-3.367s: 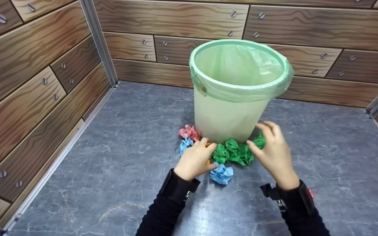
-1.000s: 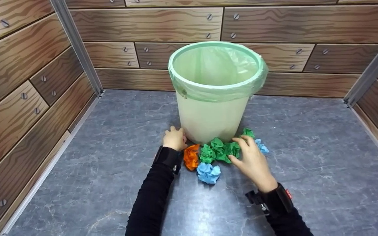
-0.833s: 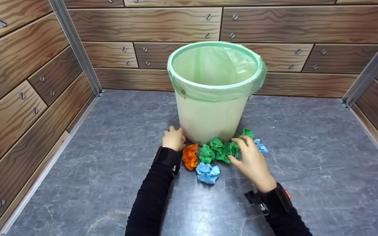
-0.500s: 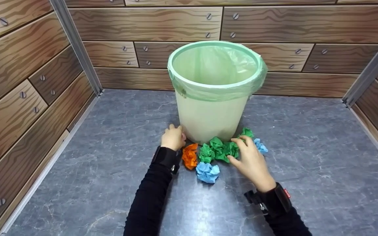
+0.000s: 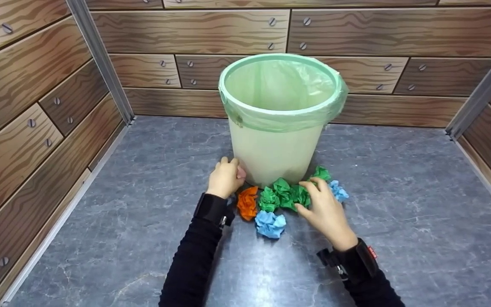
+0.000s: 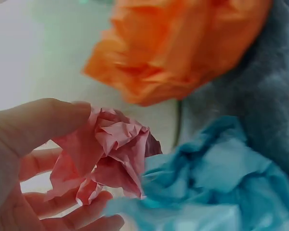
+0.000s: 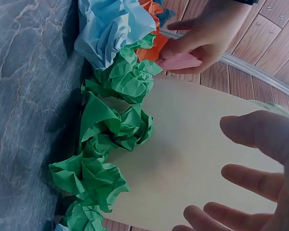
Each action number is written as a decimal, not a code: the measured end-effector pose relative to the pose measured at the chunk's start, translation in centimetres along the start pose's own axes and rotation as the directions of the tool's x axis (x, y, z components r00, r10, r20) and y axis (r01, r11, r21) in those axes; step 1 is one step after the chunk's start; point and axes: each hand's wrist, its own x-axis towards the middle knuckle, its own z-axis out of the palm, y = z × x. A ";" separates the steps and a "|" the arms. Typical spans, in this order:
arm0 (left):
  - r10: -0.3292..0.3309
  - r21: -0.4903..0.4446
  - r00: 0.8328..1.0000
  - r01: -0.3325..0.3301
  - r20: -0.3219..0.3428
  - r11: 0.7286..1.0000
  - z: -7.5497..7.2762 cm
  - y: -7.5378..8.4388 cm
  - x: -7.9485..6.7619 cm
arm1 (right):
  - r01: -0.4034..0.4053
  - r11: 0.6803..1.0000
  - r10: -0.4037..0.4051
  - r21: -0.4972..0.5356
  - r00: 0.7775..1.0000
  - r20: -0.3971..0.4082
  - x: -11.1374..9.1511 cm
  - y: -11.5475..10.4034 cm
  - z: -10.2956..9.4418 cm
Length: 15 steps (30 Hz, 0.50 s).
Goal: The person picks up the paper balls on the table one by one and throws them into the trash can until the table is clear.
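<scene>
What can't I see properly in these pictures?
Bottom inside the bin: head view, hidden by its front rim.
Pink paper: head view, mostly hidden by the left hand.
Orange paper: left wrist view, cut off by the top edge.
Right hand: right wrist view, cut off by the right and bottom edges.

A pink paper ball (image 6: 118, 149), an orange paper ball (image 5: 247, 203), several green paper balls (image 5: 269, 199) and light-blue paper balls (image 5: 270, 224) are all plain. The bin (image 5: 275, 153) is pale cream-green, its rim (image 5: 283, 112) mint. The floor (image 5: 143, 238) is blue-grey with pale marbled veins; the walls (image 5: 356, 34) bear brown wood grain; the sleeves (image 5: 190, 260) are black.
</scene>
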 end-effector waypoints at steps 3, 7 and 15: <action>0.034 -0.012 0.997 -0.035 -0.063 0.999 -0.6 0.0 -0.7 | 0.004 1.000 -0.004 -0.003 1.000 0.005 -0.1 -0.1 0.0; 0.078 -0.022 0.989 -0.081 -0.128 0.996 -1.2 0.3 -1.9 | 0.009 1.000 -0.009 -0.008 1.000 -0.001 -0.2 -0.2 0.0; 0.178 -0.053 0.969 -0.190 -0.169 0.980 -1.5 1.2 -4.0 | 0.017 1.000 -0.017 -0.008 1.000 -0.001 -0.2 -0.3 0.0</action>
